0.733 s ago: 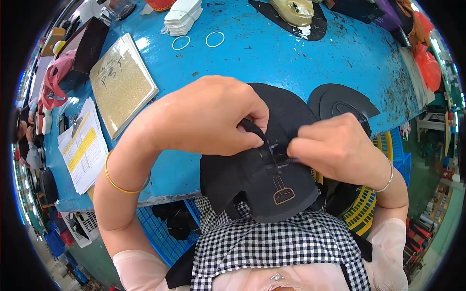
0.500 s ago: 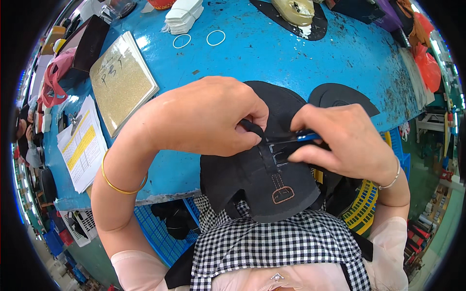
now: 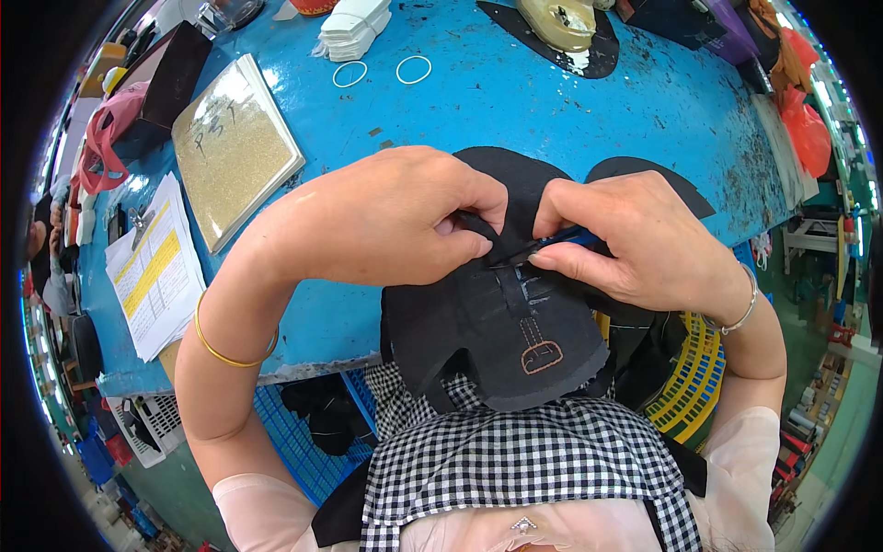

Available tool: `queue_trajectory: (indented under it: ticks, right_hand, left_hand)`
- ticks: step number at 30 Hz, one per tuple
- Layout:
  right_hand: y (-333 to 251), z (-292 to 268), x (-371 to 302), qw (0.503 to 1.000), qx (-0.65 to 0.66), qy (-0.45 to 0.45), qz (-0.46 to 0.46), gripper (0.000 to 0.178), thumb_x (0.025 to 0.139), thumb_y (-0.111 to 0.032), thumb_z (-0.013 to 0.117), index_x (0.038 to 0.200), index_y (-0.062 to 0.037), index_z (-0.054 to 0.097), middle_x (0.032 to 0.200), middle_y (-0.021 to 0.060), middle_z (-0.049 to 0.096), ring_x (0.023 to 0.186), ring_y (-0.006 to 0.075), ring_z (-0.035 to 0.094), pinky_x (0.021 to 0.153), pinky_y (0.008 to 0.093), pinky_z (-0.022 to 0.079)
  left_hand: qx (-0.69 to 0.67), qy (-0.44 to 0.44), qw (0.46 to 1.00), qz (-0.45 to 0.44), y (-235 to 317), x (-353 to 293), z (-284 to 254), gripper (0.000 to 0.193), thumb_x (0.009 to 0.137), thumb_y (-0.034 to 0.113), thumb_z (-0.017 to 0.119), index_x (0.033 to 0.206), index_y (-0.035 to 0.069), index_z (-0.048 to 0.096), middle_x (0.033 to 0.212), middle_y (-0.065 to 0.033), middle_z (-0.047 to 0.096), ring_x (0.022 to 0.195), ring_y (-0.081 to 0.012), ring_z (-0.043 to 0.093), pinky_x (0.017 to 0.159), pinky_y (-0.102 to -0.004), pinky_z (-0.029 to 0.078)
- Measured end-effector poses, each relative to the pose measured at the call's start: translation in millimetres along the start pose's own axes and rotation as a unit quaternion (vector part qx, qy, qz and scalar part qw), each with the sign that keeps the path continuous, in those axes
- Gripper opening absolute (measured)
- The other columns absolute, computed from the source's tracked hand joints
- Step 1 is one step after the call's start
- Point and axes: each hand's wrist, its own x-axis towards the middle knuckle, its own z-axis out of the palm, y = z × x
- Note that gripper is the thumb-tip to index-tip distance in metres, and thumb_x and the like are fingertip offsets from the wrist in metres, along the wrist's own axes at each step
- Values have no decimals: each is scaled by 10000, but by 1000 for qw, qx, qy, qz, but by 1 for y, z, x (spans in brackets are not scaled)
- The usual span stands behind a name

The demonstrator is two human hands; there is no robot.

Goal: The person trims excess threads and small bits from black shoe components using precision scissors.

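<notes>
At the near edge of the blue table (image 3: 432, 110), head view: black flat piece (image 3: 432, 317), lying beneath both hands, its near end reaching past the edge toward a checked apron (image 3: 524, 451).
Left hand (image 3: 405, 216): thumb and forefinger pinched narrow on a dark fold of material (image 3: 476, 224), above the middle of the piece.
Right hand (image 3: 635, 230): thumb and forefinger closed on a slim blue-handled tool (image 3: 581, 237), its dark tip pointing left, close to the left fingertips; exact contact cannot be told.
Surface of the piece: pale-marked slits (image 3: 532, 287) just near of the tool; orange-brown stitching (image 3: 541, 360) at the near end.
Left of the hands: gold notebook (image 3: 230, 147); nearer, printed papers (image 3: 152, 285).
Far side: two white rings (image 3: 349, 85), lying apart, near a white stack (image 3: 354, 28).
Near right: yellow basket (image 3: 692, 377), below table level.
</notes>
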Motion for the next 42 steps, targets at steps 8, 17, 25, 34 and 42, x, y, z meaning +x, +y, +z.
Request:
queue_trajectory:
  ticks: [8, 17, 25, 34, 42]
  right_hand:
    - [1, 4, 1, 999, 45, 1, 28, 226, 869, -274, 659, 883, -60, 588, 726, 110, 647, 630, 304, 615, 565, 389, 454]
    - [-21, 0, -9, 999, 38, 30, 16, 197, 802, -197, 694, 884, -60, 577, 752, 92, 629, 663, 269, 630, 556, 356, 474]
    - [-76, 55, -1, 928, -368, 20, -54, 305, 765, -105, 591, 1015, 67, 619, 994, 319, 665, 472, 85, 541, 385, 213, 407]
    - [-59, 49, -6, 964, -252, 72, -52, 112, 798, -76, 583, 879, -21, 526, 830, 254, 680, 425, 138, 561, 346, 275, 408]
    - [20, 17, -59, 772, 435, 363, 289, 210, 916, -212, 630, 1018, -45, 555, 611, -31, 527, 366, 31, 419, 339, 199, 298]
  left_hand:
    - [25, -11, 999, -22, 3, 0, -1, 165, 822, 138, 638, 978, 83, 636, 862, -72, 629, 825, -248, 555, 806, -347, 442]
    - [-67, -11, 997, -27, -6, -2, 0, 145, 830, 129, 633, 938, 36, 607, 780, -69, 628, 750, -186, 592, 673, -293, 449]
    - [-285, 117, 950, -58, -10, -4, -2, 124, 854, 122, 676, 937, 30, 681, 657, 37, 556, 577, -2, 477, 474, -195, 325]
    - [-190, 359, 914, 15, -20, -38, -35, 290, 972, 208, 569, 1158, -3, 640, 694, 35, 585, 485, 38, 321, 430, -137, 186]
    - [-260, 233, 937, -11, 0, -28, -22, 141, 803, 118, 722, 770, 31, 616, 655, 15, 567, 559, -25, 494, 514, -168, 343]
